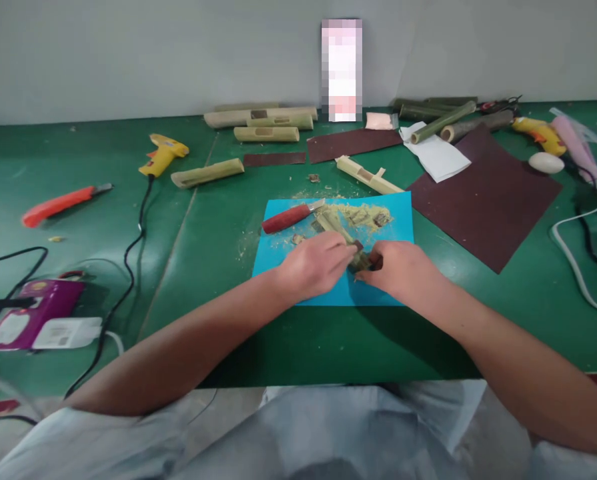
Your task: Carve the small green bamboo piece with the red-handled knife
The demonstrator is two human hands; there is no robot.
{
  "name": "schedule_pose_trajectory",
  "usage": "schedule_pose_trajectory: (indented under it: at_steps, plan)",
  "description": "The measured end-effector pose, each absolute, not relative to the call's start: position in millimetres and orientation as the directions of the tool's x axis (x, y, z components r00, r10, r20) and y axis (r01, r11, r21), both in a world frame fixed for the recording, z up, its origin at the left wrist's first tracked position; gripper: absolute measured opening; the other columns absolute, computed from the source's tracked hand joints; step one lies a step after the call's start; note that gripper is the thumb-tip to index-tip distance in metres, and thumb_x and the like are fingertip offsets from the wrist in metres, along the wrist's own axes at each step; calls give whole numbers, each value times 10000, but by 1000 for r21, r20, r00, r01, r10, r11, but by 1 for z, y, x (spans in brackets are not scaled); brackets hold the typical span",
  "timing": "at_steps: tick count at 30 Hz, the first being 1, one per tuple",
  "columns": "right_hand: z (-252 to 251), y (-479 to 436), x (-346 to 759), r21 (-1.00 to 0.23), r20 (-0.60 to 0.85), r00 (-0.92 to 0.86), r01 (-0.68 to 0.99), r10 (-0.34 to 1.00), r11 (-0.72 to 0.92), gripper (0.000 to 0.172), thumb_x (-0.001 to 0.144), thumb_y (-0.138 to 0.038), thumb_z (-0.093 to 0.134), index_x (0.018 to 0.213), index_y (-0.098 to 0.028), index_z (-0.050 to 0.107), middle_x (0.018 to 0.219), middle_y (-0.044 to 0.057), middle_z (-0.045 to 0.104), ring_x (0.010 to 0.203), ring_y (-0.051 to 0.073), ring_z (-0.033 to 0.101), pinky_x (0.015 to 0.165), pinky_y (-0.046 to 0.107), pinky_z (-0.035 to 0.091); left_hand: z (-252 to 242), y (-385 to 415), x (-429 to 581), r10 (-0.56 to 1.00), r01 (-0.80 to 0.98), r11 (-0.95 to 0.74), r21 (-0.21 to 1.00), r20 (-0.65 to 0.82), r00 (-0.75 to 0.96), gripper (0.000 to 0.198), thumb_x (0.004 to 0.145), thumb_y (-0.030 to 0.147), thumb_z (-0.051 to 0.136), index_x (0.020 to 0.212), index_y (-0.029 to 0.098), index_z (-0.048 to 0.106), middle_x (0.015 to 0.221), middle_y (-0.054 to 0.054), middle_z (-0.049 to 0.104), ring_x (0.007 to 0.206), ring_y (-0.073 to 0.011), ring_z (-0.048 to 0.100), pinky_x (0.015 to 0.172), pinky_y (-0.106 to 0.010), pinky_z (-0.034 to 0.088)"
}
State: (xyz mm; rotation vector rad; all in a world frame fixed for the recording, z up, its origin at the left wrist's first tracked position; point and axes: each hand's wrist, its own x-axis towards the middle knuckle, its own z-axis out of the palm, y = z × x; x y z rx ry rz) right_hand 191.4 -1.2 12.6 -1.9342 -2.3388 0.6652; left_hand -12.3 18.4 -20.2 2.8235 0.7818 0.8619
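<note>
A length of split bamboo lies slanted on a blue sheet, its near end between my two hands. My right hand is closed round that near end, thumb low and fingers curled. Pinched at the fingertips of my left hand is a small dark brown piece of sandpaper, pressed against the bamboo; the fingers partly hide it. A red-handled carving knife rests on the sheet, left of the bamboo. Pale shavings are heaped behind it.
Cut bamboo pieces line the back of the green table. Brown sheets and white paper lie right. Leftward are a yellow glue gun with its cord, an orange cutter and a purple power strip.
</note>
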Motion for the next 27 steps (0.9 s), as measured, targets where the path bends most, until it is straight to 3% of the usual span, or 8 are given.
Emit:
schedule_pose_trajectory:
  at_steps: [3,14,27]
  plan:
    - [12,-2,191,-324,-227,-227,935,947,146,179,830,-402,724,845,-224,708,828,53,767,809,239,711,617,314,388,-18,18,-11,460,394,-888,237,470,753,282,1054,199,462,948,141,717,856,-86,693,771,-179,662,679,-307,549]
    - [11,-7,188,-247,-208,-218,955,954,164,231,857,-438,680,901,-211,690,820,67,756,771,244,701,593,327,365,-17,30,-16,506,501,-849,167,529,681,280,1048,230,499,909,133,721,803,-79,676,756,-187,652,650,-305,533]
    - [13,-8,187,-267,-210,-245,946,946,186,226,898,-419,633,933,-206,698,887,80,767,832,244,714,631,318,392,-18,24,-15,452,416,-889,191,501,738,273,1049,216,480,933,146,716,827,-72,684,742,-172,647,655,-295,526]
